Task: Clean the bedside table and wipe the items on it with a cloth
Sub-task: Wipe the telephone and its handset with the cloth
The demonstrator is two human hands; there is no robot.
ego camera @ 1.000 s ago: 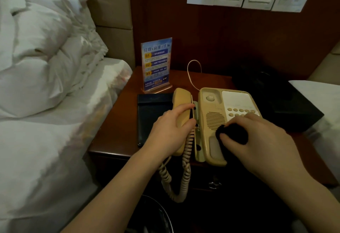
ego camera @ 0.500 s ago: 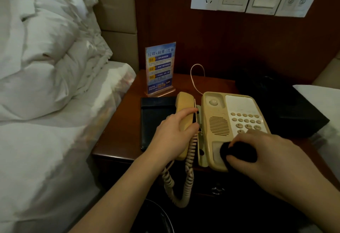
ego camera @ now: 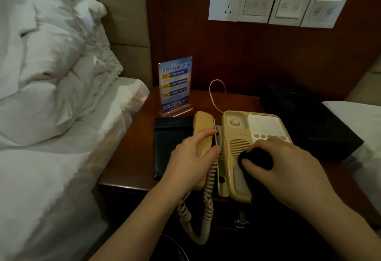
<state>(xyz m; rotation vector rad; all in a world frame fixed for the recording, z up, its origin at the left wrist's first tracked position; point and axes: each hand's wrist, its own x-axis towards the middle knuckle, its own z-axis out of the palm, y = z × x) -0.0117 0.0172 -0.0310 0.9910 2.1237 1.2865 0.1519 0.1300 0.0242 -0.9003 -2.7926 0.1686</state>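
A beige telephone [ego camera: 237,137] sits on the brown bedside table [ego camera: 134,157]. My left hand [ego camera: 191,159] grips its handset [ego camera: 203,124], which lies just left of the base. My right hand [ego camera: 288,165] holds a dark cloth [ego camera: 255,158] bunched against the phone's front, below the speaker grille and keypad. The coiled cord [ego camera: 206,209] hangs over the table's front edge. A black folder [ego camera: 169,143] lies flat left of the handset. A blue sign in a clear stand [ego camera: 175,85] is upright at the back.
A black box-like thing [ego camera: 309,124] fills the table's right side. White beds flank the table, with a pillow [ego camera: 51,64] on the left one. A socket and switches [ego camera: 278,5] are on the wood wall panel. Something dark and round [ego camera: 169,248] sits on the floor below.
My right hand with the cloth has slid up the phone's front, from its lower edge towards the speaker grille. The left hand keeps its grip on the handset.
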